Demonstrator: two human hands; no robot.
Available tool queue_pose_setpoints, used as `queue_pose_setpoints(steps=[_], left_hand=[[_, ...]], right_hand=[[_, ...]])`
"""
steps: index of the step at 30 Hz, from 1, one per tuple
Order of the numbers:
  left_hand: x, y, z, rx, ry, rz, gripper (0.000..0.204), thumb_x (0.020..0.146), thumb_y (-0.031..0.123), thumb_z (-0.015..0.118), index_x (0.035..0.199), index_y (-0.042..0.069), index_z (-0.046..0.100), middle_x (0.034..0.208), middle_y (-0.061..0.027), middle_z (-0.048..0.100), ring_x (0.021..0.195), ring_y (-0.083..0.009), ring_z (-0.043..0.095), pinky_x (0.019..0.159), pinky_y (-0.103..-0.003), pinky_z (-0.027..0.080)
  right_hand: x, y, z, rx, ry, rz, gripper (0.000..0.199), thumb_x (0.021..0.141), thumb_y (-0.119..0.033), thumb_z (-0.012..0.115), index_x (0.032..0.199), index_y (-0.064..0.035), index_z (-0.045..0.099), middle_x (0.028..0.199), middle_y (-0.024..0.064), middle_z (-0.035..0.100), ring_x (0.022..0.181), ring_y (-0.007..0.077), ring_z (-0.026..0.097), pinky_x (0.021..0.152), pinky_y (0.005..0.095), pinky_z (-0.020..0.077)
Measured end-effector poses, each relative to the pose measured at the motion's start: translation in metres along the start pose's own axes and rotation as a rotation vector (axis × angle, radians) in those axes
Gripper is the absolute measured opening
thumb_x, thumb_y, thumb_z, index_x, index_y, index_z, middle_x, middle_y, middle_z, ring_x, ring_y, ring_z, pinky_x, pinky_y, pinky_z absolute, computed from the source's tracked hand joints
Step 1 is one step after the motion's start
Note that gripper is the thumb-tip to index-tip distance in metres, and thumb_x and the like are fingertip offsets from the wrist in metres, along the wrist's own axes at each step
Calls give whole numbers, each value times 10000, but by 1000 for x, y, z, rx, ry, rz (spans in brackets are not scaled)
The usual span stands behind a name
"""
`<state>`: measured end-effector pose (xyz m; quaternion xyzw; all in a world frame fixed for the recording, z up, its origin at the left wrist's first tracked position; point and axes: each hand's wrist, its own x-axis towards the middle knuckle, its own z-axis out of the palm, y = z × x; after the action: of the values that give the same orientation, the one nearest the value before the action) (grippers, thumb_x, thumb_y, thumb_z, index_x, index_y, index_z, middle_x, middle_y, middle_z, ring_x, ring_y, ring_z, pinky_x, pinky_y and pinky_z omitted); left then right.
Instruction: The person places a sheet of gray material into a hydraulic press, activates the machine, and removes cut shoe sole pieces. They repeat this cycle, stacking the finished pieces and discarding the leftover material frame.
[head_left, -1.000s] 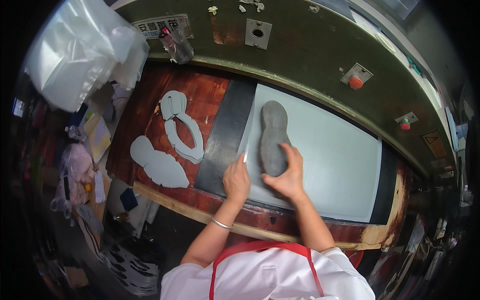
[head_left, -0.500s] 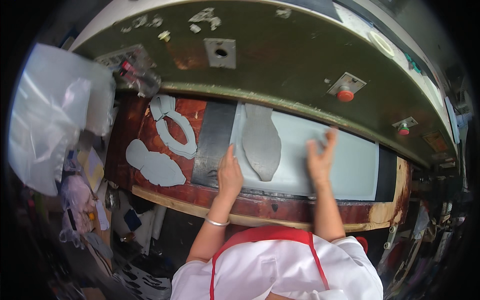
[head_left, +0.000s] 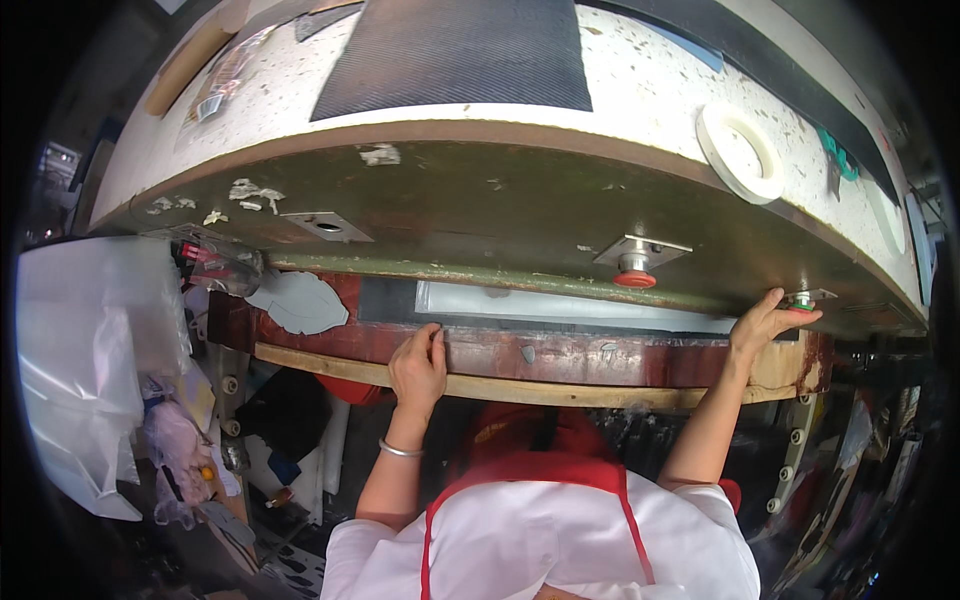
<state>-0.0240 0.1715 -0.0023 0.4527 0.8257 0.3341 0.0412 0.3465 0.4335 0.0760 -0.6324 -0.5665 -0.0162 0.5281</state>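
Nearest, between seven and eight o'clock, the left hand (head_left: pixel 418 370) has its fingers close together at the edge of the reddish table (head_left: pixel 480 352); I can't tell whether they pinch anything. Out at three, the right hand (head_left: pixel 765 325) has thumb and fingers parted around a green button (head_left: pixel 801 307), round-capped, silver-collared, partly covered. A grey cutout (head_left: pixel 300 304) lies at nine; a smooth, whitish sheet (head_left: pixel 560 305) shows as a strip below the olive machine front (head_left: pixel 480 210). Farthest, at two: a white tape roll (head_left: pixel 712 145).
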Motion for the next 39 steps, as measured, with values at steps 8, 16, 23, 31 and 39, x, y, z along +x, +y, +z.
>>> queue_pose_setpoints(steps=[8, 16, 23, 31, 39], left_hand=[[-15, 1, -5, 21, 22, 13, 78, 834, 138, 651, 873, 72, 669, 687, -138, 637, 624, -318, 625, 569, -407, 486], [-38, -9, -8, 37, -20, 37, 89, 838, 164, 638, 830, 78, 659, 708, -154, 638, 672, -350, 614, 607, -438, 482], [-119, -15, -42, 54, -33, 110, 181, 838, 143, 630, 1004, 78, 657, 652, -120, 610, 612, -303, 602, 579, -425, 475], [-197, -16, -87, 203, -293, 92, 585, 791, 97, 603, 1363, 153, 493, 580, -115, 539, 529, -281, 553, 549, -400, 468], [-251, -24, -107, 156, -281, 151, 645, 723, 18, 600, 1356, 80, 492, 599, -77, 519, 542, -237, 524, 527, -373, 433]], right_hand=[[-121, -18, -61, -23, -330, 40, 542, 936, -207, 536, 1402, 8, 359, 1345, 241, 470, 1203, 320, 493, 1008, 420, 374], [-181, -8, -114, 131, -839, -92, 90, 823, -58, 653, 769, 13, 659, 734, 140, 626, 694, 280, 599, 659, 360, 466], [-188, -67, -104, 237, -765, 43, 74, 762, -42, 666, 825, -5, 658, 829, 150, 640, 835, 298, 613, 758, 364, 480], [-301, -183, -48, 226, -1029, -323, 974, 531, -212, 847, 1370, -56, 378, 1345, 376, 249, 1262, 535, 246, 1049, 541, 298], [-263, -150, -109, 611, -1193, 116, 942, 498, -113, 830, 1340, -112, 406, 1396, 252, 296, 1298, 400, 306, 1057, 463, 316]])
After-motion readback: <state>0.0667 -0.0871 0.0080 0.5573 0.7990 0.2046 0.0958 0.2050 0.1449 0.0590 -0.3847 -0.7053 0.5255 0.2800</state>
